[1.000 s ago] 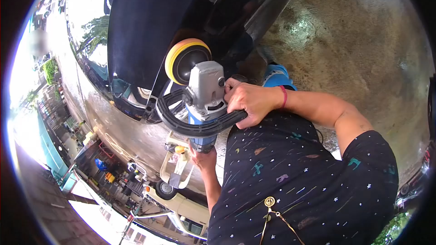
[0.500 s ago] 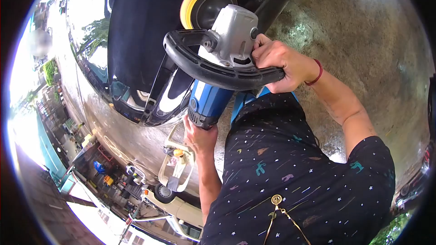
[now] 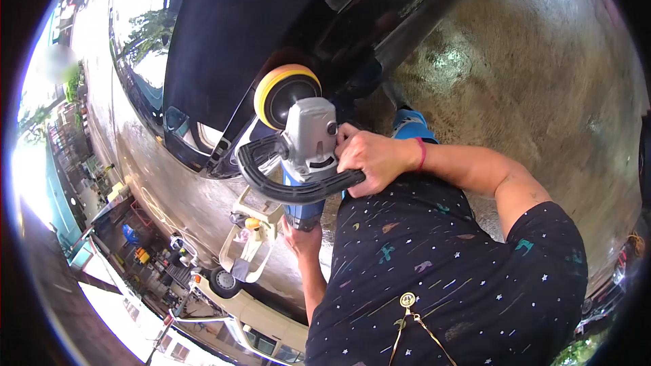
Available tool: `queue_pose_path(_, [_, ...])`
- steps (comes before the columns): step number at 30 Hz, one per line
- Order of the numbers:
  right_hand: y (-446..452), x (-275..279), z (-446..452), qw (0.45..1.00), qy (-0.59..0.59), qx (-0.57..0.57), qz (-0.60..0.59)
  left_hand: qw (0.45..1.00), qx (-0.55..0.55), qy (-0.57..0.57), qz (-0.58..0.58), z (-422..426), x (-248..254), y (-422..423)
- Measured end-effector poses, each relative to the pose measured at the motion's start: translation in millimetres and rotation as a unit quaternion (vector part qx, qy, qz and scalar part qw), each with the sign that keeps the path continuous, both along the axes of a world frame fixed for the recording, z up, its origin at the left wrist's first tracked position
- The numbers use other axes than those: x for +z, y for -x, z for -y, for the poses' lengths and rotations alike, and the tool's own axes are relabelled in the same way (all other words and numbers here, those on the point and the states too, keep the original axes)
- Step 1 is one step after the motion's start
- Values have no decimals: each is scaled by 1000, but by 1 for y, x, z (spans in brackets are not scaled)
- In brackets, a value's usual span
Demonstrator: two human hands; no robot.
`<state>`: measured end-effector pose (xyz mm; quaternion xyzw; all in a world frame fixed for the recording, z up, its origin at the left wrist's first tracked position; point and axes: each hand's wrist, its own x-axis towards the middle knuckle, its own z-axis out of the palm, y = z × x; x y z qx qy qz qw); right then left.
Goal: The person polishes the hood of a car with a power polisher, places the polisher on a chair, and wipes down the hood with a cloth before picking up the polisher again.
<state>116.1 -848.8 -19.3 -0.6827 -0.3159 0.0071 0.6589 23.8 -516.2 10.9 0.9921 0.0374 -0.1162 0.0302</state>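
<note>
A polisher with a grey metal head, blue body and black loop handle is held in both my hands. My right hand is wrapped round the right end of the loop handle. Lower down, my left hand grips the rear end of the blue body, its fingers partly hidden. The round orange and yellow foam pad faces a dark, glossy car panel; whether it touches the surface cannot be made out.
A cream plastic chair with small items on it stands beyond my left hand. Wet concrete floor spreads to the right. A cream vehicle is parked at the bottom, with cluttered equipment to its left.
Both hands and the polisher have moved down and slightly left since half a second ago, after having gone up and right before that. Both grips stay on the tool.
</note>
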Motion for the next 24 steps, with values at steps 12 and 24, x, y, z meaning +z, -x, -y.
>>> queue_pose_path(12, [-18,81,39,982,136,-49,-119,980,-41,162,-108,42,12,-14])
queue_pose_path(24, [-59,65,-148,965,249,65,-41,945,169,264,-96,-55,-24,56])
